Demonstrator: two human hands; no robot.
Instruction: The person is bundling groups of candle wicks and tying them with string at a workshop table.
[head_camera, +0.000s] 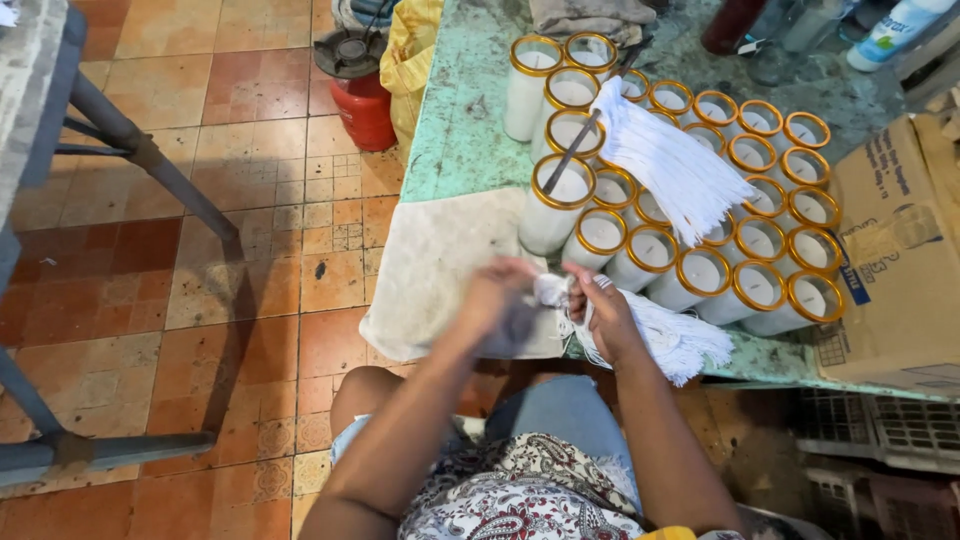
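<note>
My right hand (602, 312) grips a bundle of white wick strings (672, 340) at the near edge of the green table (470, 120). Blurred with motion, my left hand (497, 300) meets the end of that bundle just left of the right hand, its fingers curled near the strings. Several glass candle jars with gold rims (700, 272), filled with white wax, stand in rows beyond my hands. A second, larger bundle of white wicks (665, 165) lies across the jar tops. A thin dark rod (572, 152) rests over the jars at the left.
A white cloth (430, 270) covers the table's near left corner. A cardboard box (900, 250) stands at the right. A red container (365, 108) and a yellow bag (410, 55) sit on the tiled floor at left, beside a grey metal frame (110, 130). Bottles (890, 30) stand at the far right.
</note>
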